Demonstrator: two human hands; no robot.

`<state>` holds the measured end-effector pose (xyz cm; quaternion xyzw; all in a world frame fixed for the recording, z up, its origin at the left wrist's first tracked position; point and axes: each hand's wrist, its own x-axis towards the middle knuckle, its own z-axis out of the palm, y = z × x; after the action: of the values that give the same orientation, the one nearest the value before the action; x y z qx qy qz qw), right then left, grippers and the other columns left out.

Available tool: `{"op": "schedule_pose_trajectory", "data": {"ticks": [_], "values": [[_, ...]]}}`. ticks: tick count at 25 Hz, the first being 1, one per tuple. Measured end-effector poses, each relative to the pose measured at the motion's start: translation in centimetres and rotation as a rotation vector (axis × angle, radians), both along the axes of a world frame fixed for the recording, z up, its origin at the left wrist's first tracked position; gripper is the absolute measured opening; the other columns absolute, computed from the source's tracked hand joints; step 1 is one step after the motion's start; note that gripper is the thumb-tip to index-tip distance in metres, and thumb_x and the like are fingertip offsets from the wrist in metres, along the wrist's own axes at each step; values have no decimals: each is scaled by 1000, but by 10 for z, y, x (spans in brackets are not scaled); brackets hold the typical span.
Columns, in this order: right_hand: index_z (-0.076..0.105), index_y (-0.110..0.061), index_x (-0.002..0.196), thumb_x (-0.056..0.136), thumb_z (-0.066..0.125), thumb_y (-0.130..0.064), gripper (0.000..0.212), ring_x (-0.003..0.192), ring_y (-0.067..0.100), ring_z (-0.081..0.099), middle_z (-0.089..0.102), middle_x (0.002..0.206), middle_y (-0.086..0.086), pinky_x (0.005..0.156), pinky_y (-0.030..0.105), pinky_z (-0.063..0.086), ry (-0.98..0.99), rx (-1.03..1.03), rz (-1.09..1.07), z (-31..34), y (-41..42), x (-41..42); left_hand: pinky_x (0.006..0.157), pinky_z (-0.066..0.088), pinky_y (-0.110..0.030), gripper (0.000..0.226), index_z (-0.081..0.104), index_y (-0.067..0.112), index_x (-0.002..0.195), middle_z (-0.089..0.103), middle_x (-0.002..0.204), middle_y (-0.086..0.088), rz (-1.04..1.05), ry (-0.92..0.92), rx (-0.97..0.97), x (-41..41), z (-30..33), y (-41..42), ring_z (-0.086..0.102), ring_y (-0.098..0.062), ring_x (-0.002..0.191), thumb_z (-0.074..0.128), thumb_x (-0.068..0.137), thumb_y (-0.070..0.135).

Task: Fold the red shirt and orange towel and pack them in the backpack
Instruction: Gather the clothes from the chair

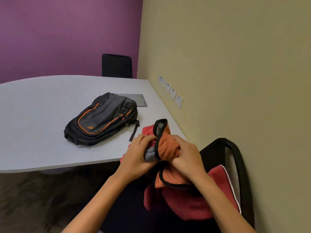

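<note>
Hands meet at the counter's (42,115) near edge: the left hand (136,155) and right hand (186,157) both curl tightly round the bunched orange towel (166,148), a fleecy cloth with grey backing and black piping. Red shirt (183,200), soft and crumpled, hangs beneath them, partly on the counter. Backpack (102,118), black-grey woven fabric with orange trim, lies flat, zipped, well apart.

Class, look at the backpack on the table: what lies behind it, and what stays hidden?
Behind the backpack a flat grey panel lies on the table; the pack covers its near left part. The pack looks zipped shut, so its inside cannot be seen.
</note>
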<state>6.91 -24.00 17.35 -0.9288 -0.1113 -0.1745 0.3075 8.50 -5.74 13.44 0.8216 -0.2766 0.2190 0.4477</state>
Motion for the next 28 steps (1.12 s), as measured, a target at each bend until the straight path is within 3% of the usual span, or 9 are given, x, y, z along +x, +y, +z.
{"op": "schedule_pose_trajectory", "data": {"ticks": [7, 10, 12, 16, 21, 28], "values": [[61, -31, 107, 67, 69, -18, 42, 86, 12, 64, 69, 96, -10, 70, 29, 49, -106, 120, 111, 2, 171, -3, 102, 34, -29, 85, 34, 37, 137, 41, 134, 11, 103, 41, 9, -11, 4, 180, 41, -11, 124, 72, 65, 62], [62, -30, 107, 70, 68, -19, 39, 85, 12, 63, 69, 95, -9, 69, 28, 49, -146, 159, 176, 2, 244, -3, 102, 36, -19, 89, 27, 50, 137, 41, 137, 23, 131, 165, -56, -18, -1, 260, 42, 1, 127, 76, 63, 59], [63, -29, 107, 71, 68, -20, 38, 86, 11, 63, 69, 97, -9, 71, 26, 49, -156, 180, 220, 1, 285, -4, 94, 42, -12, 80, 30, 56, 132, 46, 127, 34, 181, 216, -50, -27, -2, 303, 48, 10, 116, 73, 64, 59], [63, -28, 105, 72, 68, -21, 35, 87, 9, 63, 68, 96, -11, 73, 30, 50, -137, 199, 294, -6, 354, -3, 76, 53, -36, 41, 52, 47, 113, 65, 101, 23, 313, 135, -3, -47, -3, 371, 63, -2, 92, 65, 75, 43], [63, -27, 106, 70, 66, -19, 38, 90, 10, 63, 68, 99, -10, 77, 33, 50, -117, 214, 374, -9, 413, 13, 74, 52, -40, 40, 53, 40, 115, 66, 101, 20, 433, 96, 13, -50, -10, 426, 62, -7, 91, 59, 76, 40], [63, -28, 104, 69, 68, -17, 37, 84, 10, 59, 68, 94, -10, 75, 25, 45, -101, 192, 387, -25, 474, 71, 72, 50, -36, 33, 54, 44, 112, 64, 98, 24, 492, 95, 54, -4, -19, 484, 59, -4, 88, 63, 81, 39]]}}
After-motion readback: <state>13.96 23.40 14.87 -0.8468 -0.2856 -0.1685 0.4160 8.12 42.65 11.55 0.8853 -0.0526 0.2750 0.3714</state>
